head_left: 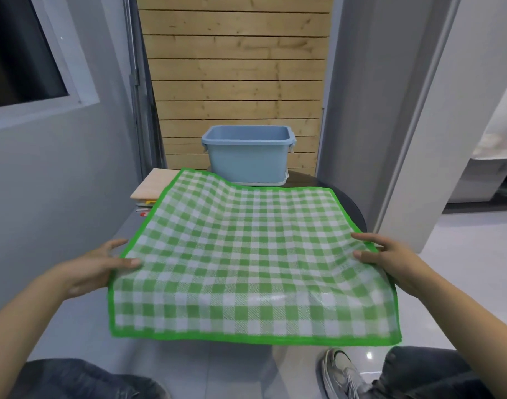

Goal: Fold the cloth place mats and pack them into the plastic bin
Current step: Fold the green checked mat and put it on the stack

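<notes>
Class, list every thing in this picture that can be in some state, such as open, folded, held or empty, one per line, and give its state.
Green-and-white checked cloth place mat: unfolded, spread out, held at both side edges.
Light blue plastic bin: lidless, upright on the table, no mat visible inside.
Left hand: pinching the mat's left edge.
Right hand: pinching the mat's right edge.
Pale wooden board: lying flat on a stack at the table's left.

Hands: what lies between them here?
Head view: only the green checked mat spans the gap from left hand to right hand, each pinching a side edge.
</notes>
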`<state>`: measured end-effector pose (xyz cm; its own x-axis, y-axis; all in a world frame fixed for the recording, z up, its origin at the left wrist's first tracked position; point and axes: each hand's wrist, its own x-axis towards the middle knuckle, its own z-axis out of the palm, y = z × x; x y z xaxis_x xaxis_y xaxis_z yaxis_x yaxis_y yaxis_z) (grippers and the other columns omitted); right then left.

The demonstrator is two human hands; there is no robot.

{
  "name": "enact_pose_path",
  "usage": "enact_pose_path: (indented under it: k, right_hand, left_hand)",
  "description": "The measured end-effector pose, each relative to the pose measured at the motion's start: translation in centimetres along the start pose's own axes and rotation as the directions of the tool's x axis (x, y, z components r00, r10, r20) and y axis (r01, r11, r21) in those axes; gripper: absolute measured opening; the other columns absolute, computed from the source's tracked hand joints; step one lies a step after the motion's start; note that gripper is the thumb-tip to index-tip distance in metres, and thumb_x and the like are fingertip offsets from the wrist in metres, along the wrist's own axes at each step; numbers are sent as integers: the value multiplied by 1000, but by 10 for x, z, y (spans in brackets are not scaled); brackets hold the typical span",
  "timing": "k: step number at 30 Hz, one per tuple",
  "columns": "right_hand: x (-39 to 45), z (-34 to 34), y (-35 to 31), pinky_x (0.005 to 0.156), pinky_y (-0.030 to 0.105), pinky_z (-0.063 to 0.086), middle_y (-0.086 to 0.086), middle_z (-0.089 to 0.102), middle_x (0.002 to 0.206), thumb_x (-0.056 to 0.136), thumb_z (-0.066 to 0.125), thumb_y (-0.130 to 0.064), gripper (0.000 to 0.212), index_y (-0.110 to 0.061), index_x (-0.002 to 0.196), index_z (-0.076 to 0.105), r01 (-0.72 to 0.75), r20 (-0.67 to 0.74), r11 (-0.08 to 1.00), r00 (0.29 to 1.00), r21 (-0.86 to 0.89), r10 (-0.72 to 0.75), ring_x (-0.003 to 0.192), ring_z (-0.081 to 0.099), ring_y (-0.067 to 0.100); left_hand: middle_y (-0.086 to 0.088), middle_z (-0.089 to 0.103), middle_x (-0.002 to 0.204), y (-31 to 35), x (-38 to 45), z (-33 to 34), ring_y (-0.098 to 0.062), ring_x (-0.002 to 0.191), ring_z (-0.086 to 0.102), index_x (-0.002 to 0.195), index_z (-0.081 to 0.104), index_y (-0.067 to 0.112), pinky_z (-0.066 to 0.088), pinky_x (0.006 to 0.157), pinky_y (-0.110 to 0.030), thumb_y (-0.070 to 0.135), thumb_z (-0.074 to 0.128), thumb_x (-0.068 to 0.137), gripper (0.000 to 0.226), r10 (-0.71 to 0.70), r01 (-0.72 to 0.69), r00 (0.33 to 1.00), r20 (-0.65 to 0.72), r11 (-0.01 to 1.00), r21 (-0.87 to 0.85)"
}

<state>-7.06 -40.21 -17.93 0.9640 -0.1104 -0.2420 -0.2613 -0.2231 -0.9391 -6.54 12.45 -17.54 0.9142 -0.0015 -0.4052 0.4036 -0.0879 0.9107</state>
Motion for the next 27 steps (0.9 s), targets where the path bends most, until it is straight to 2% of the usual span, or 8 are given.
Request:
enact_pose_path:
  k: [4,7,9,12,18,23,25,27]
  right_hand:
    - [7,5,6,84,49,54,19,55,127,80,73,-12,31,-39,93,68,64,-191,994,980,91,-46,93,66,34]
    - [4,6,2,88,48,53,13,57,126,69,80,-39,28,-51,90,66,78,-200,997,977,4,-76,100,63,29]
    - [-3,4,-4,89,46,53,10,60,122,68,77,-49,39,-51,103,60,20,-92,994,995,-106,-30,98,63,27]
    - [-10,-8,-13,81,49,56,13,66,114,61,80,-46,70,-49,125,50,-70,164,971,980,-227,109,94,68,34]
    - [-32,-16,-24,72,37,56,16,65,113,52,90,-26,110,-50,138,27,-48,405,947,896,-319,182,92,69,32]
    - [-43,-19,-18,78,41,56,27,62,95,66,84,-13,99,-50,138,27,-14,475,953,865,-303,164,86,63,36]
    - [-47,-20,-19,83,46,55,22,68,99,75,76,-4,79,-46,131,39,-2,434,982,897,-191,86,92,66,37]
    - [-50,-20,-21,74,40,57,18,71,101,79,67,0,59,-37,123,53,-5,371,999,929,-43,21,92,69,34]
  left_hand:
    - [-19,66,117,-4,-9,-12,-29,103,67,118,60,-2,57,83,-34,25,96,36,94,-141,98,975,174,967,236]
    - [-17,69,113,-2,-11,-13,-25,95,69,118,61,2,52,92,-42,22,82,68,58,-116,87,987,109,965,247]
    - [-18,70,108,3,-12,-11,-27,87,71,116,61,2,54,88,-44,15,66,77,41,-28,23,999,32,990,140]
    - [-16,73,79,9,-18,-5,-25,60,71,96,61,2,60,54,-37,8,56,90,10,67,-66,992,-105,998,13]
    - [-2,67,52,7,-6,-6,-11,40,62,83,56,9,52,39,-22,9,58,92,9,178,-208,926,-333,977,-55]
    - [2,67,50,4,-3,-8,-8,39,61,87,58,9,50,37,-20,11,59,91,5,236,-265,899,-370,964,-28]
    - [-1,69,54,2,-3,-10,-11,42,63,91,60,7,53,40,-23,13,58,93,6,206,-216,921,-331,976,9]
    - [-8,74,71,2,-10,-15,-17,54,69,100,62,7,58,51,-31,19,55,94,15,171,-176,954,-248,984,-1]
